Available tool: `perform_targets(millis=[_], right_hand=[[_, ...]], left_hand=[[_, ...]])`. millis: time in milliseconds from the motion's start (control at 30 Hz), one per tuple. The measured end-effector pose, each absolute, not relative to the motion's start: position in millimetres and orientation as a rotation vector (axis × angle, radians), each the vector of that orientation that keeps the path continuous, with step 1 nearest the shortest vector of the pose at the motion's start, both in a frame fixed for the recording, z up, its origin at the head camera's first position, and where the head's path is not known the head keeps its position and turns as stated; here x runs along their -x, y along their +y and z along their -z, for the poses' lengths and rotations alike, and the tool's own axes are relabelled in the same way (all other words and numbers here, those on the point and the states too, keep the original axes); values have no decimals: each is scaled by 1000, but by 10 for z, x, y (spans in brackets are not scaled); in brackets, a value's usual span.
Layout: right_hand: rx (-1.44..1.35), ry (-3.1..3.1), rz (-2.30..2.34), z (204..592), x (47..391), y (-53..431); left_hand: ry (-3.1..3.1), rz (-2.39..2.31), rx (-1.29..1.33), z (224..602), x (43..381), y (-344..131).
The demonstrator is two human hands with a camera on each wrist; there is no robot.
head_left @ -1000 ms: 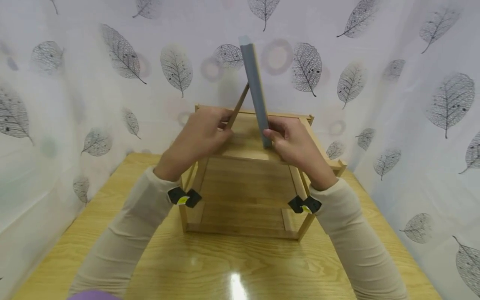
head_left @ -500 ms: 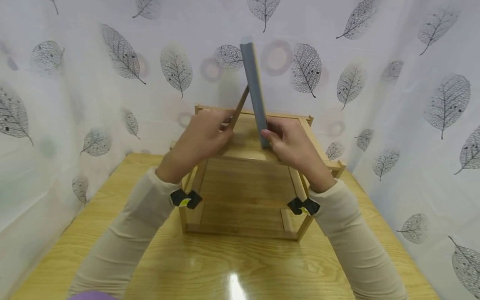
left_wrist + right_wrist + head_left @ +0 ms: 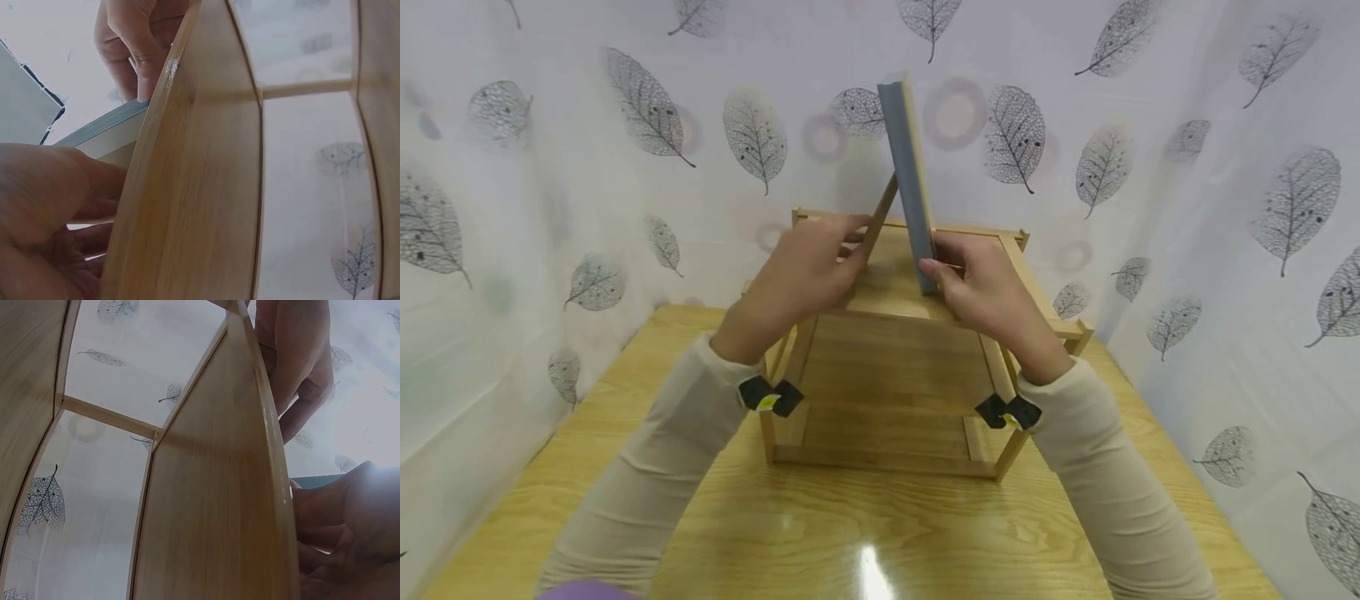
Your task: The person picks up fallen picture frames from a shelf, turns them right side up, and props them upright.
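In the head view a slim blue-grey board-like thing with a cream side, like a book seen along its spine, stands nearly upright over the top panel of a wooden shelf. My right hand pinches its lower end, thumb on the near edge. A thin wooden slat leans towards it from the left, its upper end meeting the blue-grey side. My left hand holds the slat low down between thumb and fingers. From the left wrist camera, a shelf panel hides much of both held things.
The two-level shelf stands on a wood-grain table, its lower panel below my hands. Raised rails edge the top; one corner post juts out at the right. A leaf-patterned curtain hangs behind and at both sides.
The blue-grey thing has shifted slightly left at its base with my right hand and turned to show more of its cream side. My left fingers have spread a little along the slat.
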State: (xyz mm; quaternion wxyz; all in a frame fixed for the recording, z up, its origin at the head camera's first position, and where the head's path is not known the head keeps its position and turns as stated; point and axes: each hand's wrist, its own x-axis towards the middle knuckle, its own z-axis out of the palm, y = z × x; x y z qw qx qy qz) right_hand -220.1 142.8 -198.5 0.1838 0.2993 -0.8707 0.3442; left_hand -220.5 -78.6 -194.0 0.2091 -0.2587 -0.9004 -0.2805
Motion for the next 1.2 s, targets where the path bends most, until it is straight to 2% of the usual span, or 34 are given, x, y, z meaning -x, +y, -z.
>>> perform_targets(millis=[233,667,1200], right_hand=[[-796,-2470,-1111,1949,2148,1531],[-682,-2240,-1116,1912,2031,1737],[-621,-2177,-1010,1936,2043,1881]], left_hand=[[-2374,805,619,1911,2091,-779],[-2095,1096,632,1940,1987,-601],[-2235,917,563,2015,2060,-293]])
